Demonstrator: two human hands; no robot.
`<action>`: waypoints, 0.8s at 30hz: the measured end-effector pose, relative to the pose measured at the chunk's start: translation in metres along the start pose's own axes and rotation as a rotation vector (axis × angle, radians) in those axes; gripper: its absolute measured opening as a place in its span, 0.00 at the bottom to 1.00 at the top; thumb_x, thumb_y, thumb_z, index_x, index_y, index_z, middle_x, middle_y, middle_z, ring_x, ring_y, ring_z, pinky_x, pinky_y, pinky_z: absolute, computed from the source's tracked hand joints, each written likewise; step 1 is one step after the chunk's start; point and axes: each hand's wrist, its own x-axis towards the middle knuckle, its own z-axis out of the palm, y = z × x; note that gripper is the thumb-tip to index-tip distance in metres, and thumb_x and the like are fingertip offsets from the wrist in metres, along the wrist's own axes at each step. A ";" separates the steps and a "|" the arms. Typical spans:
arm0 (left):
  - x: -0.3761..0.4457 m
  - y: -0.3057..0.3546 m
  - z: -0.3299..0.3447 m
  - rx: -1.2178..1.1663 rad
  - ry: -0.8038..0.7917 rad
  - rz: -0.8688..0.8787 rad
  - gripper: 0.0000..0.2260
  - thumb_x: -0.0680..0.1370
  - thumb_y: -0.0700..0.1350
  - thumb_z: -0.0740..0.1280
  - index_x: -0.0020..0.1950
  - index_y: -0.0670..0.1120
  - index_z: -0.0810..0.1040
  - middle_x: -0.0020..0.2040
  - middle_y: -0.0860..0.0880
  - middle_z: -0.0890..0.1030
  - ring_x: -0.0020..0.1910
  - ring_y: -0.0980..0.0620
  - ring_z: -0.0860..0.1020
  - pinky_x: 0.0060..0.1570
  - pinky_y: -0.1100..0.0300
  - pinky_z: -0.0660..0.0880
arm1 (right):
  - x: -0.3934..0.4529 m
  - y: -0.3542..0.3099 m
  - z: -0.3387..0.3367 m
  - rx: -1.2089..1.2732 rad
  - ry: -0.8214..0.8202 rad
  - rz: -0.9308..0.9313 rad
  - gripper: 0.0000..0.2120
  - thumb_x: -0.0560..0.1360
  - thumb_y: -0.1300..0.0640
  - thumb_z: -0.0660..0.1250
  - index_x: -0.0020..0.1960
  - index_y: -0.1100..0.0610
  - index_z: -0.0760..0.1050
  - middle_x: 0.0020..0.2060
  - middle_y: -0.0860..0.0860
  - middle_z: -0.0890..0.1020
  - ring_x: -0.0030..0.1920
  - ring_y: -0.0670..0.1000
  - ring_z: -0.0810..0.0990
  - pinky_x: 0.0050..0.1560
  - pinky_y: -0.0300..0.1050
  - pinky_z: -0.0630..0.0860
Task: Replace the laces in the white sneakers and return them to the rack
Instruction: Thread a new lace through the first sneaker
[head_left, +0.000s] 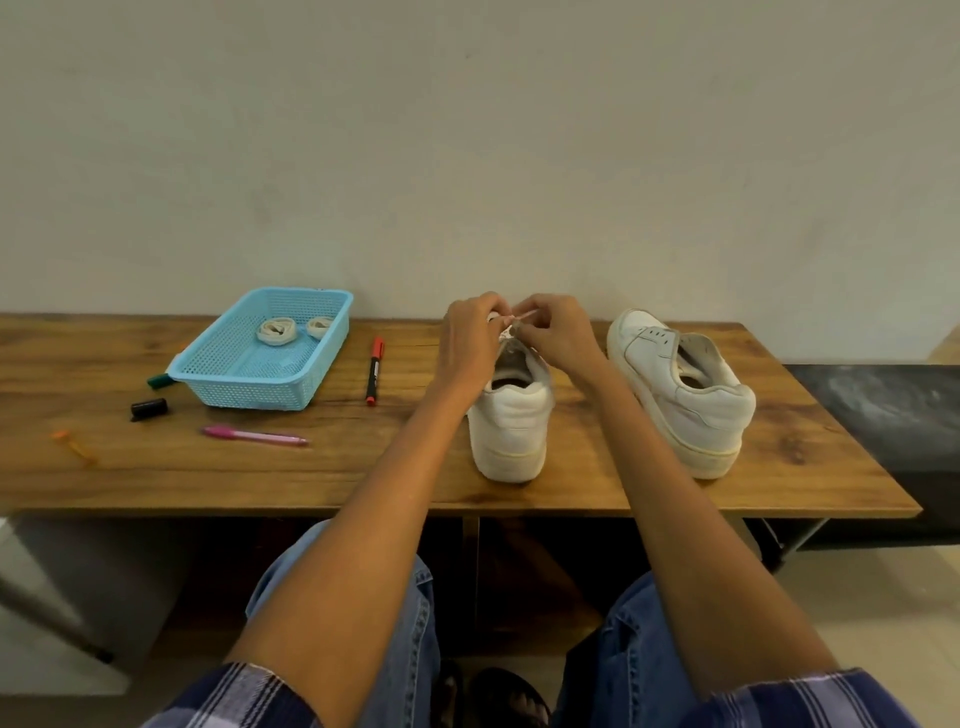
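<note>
I face the sneaker (511, 415) heel-first so my left hand (470, 340) and right hand (558, 332) both pinch its lace (522, 317); 2 rolled laces (291, 328) wait in the basket (260, 384).

Two bare forearms, no watch or rings visible. Left hand (470, 338) and right hand (558, 332) both ungloved. Short plaid sleeves (239, 696) at the bottom corners: navy with white and lilac stripes. Blue denim jeans (410, 623) on both legs, stitched seams showing. Dark open sandals (511, 696) on the feet, toes partly visible, detail unclear in shadow.
</note>
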 end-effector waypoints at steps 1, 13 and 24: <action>0.001 -0.001 0.000 -0.019 0.016 -0.029 0.05 0.77 0.39 0.66 0.46 0.40 0.81 0.43 0.46 0.83 0.41 0.52 0.77 0.37 0.70 0.65 | 0.001 -0.003 0.001 0.123 -0.021 0.051 0.09 0.73 0.67 0.65 0.51 0.59 0.78 0.38 0.55 0.81 0.37 0.50 0.78 0.40 0.40 0.75; 0.003 -0.013 0.003 -0.389 -0.074 -0.326 0.05 0.74 0.42 0.71 0.47 0.40 0.80 0.46 0.44 0.82 0.45 0.51 0.79 0.40 0.67 0.74 | 0.001 -0.008 -0.010 -0.067 -0.084 -0.137 0.08 0.68 0.70 0.69 0.42 0.60 0.83 0.40 0.59 0.84 0.41 0.49 0.78 0.47 0.31 0.73; 0.000 -0.021 0.001 -0.343 -0.059 -0.370 0.03 0.74 0.39 0.70 0.45 0.40 0.82 0.45 0.45 0.83 0.44 0.52 0.78 0.43 0.63 0.73 | 0.011 -0.019 -0.052 1.019 0.547 0.271 0.02 0.80 0.59 0.61 0.47 0.56 0.69 0.35 0.50 0.73 0.32 0.45 0.70 0.27 0.35 0.70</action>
